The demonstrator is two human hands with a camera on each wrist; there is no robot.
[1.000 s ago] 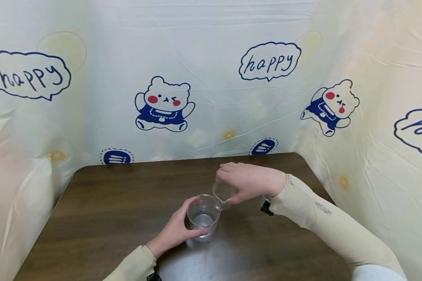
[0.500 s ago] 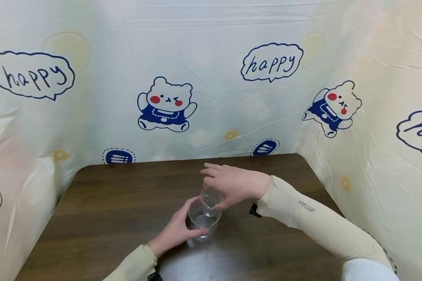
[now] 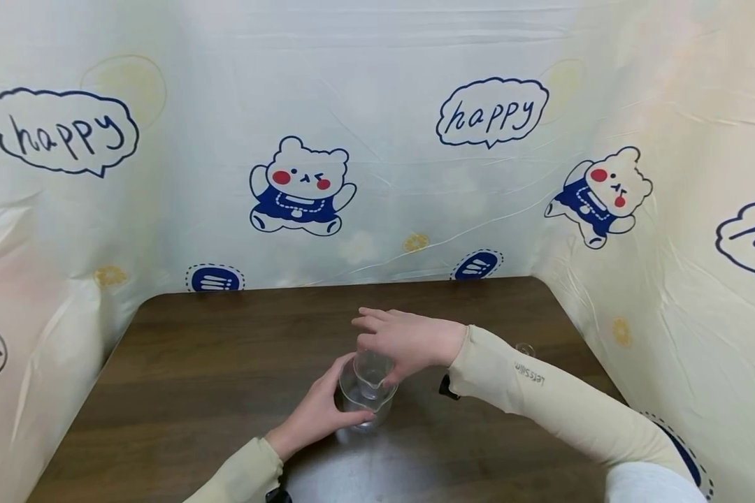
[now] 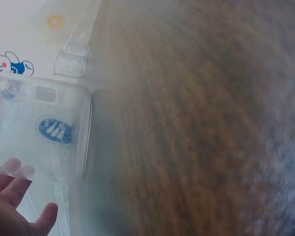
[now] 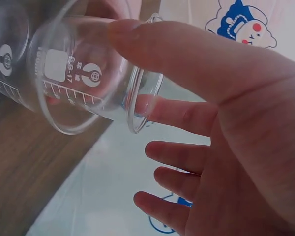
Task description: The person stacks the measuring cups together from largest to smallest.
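Observation:
A large clear glass beaker (image 3: 360, 406) stands on the brown table, and my left hand (image 3: 319, 411) grips it with thumb and fingers around its side. In the left wrist view this beaker (image 4: 64, 157) carries white printed markings. My right hand (image 3: 412, 341) pinches a smaller glass beaker (image 3: 374, 367) by its rim between thumb and index finger. Its lower part is inside the large beaker's mouth. The right wrist view shows the small beaker (image 5: 69, 88) with a white printed scale, the thumb (image 5: 152, 44) on its near side and the other fingers spread.
Another small glass piece (image 3: 525, 348) is on the table at the right, partly behind the right sleeve (image 3: 528, 377). A light curtain (image 3: 384, 140) with bear prints surrounds the dark wooden table (image 3: 239, 349).
My right hand has moved left and slightly toward me, bringing the small beaker from beside the large beaker's rim into its mouth. The left hand keeps its grip on the large beaker.

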